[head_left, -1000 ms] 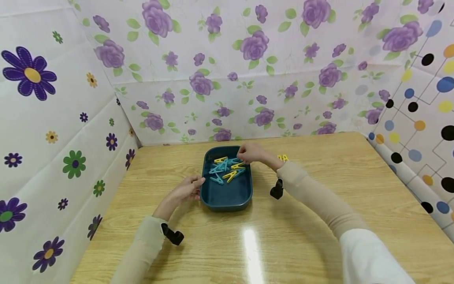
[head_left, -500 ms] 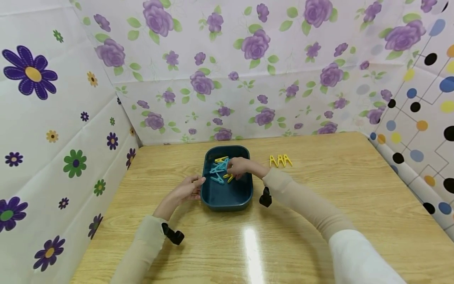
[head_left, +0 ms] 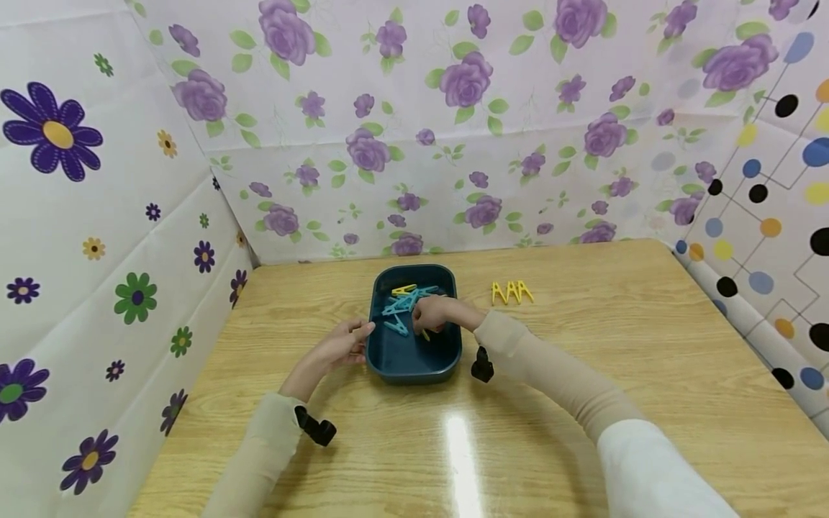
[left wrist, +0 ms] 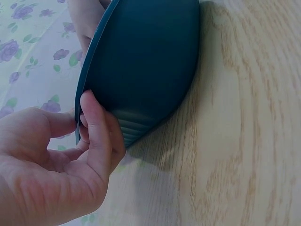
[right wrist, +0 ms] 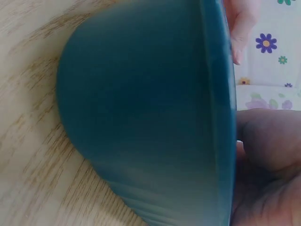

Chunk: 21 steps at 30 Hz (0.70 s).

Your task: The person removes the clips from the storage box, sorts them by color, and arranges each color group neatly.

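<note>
A dark teal plastic bin (head_left: 401, 356) stands on the wooden table. My left hand (head_left: 341, 343) grips its left rim, thumb at the inside and fingers bent against the outer wall, as the left wrist view shows. Inside the bin, my right hand (head_left: 432, 314) reaches down with curled fingers. From under them pokes a yellow clothespin (head_left: 425, 335), mostly covered; the fingertips on it are hidden behind the bin wall in the right wrist view. Several blue clothespins (head_left: 397, 326) and another yellow clothespin (head_left: 403, 290) lie to the left and behind this hand.
Three yellow clothespins (head_left: 512, 291) stand in a row on the table (head_left: 583, 324), right of the bin. Flowered cloth (head_left: 414, 180) hangs behind the table. Patterned cloths close off the left and right sides.
My right hand has moved from the bin's back right rim down into the bin, onto the yellow clothespin, which has shifted slightly. The left hand stays on the rim.
</note>
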Tool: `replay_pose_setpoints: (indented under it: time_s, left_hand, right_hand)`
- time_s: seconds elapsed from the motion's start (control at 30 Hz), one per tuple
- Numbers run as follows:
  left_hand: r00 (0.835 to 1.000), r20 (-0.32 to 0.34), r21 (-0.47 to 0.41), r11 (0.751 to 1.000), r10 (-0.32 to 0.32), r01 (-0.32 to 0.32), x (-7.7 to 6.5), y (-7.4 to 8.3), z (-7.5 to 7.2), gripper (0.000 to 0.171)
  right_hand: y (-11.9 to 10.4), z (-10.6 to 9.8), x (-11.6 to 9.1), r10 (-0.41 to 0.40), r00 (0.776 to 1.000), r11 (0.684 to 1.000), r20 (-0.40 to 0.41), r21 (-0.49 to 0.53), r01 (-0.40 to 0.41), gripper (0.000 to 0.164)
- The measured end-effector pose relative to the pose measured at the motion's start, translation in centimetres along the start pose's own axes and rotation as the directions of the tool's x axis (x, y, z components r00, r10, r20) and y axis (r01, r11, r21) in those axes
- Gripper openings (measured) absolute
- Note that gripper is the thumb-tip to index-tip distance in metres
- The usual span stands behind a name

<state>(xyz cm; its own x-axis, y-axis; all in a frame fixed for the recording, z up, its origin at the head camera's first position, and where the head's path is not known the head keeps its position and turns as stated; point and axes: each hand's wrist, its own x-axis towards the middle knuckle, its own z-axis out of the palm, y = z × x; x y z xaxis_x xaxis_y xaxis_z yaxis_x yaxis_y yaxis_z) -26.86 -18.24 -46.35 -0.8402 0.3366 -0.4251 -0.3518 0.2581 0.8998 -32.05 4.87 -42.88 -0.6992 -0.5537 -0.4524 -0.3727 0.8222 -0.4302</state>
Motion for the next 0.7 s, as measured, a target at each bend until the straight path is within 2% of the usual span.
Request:
replay_pose_setpoints:
  time_s: [0.1,0.23,0.3,0.47,0.6,0.7]
  left_hand:
    - [1.000,-0.002,0.005,1.000,0.003,-0.003,-0.1,0.2,0.1,0.038]
    - [1.000,0.001,-0.011,1.000,-0.004,0.004,-0.1,0.1,0.2,0.035]
    - [1.000,0.001,-0.021,1.000,-0.012,0.012,0.0,0.1,0.2,0.034]
    - [1.000,0.005,-0.028,1.000,-0.009,0.009,-0.1,0.1,0.1,0.041]
    - [1.000,0.009,-0.025,1.000,-0.010,0.010,-0.2,0.2,0.1,0.044]
    - [1.000,0.011,-0.022,1.000,-0.009,0.010,-0.3,0.1,0.1,0.045]
  right_hand:
    - [-0.1,0.2,0.3,0.022,1.000,1.000,-0.015,-0.003,-0.022,0.012]
    - [-0.1,0.8,0.8,0.087,0.993,0.994,-0.084,-0.058,-0.092,0.028]
    - [-0.1,1.2,1.0,0.124,0.985,0.986,-0.122,-0.094,-0.135,0.031]
    - [-0.2,1.8,1.0,0.183,0.967,0.964,-0.176,-0.161,-0.211,0.020]
    - [-0.3,1.7,0.9,0.180,0.969,0.960,-0.171,-0.185,-0.211,0.018]
    - [-0.2,1.4,0.7,0.155,0.975,0.974,-0.157,-0.143,-0.178,0.024]
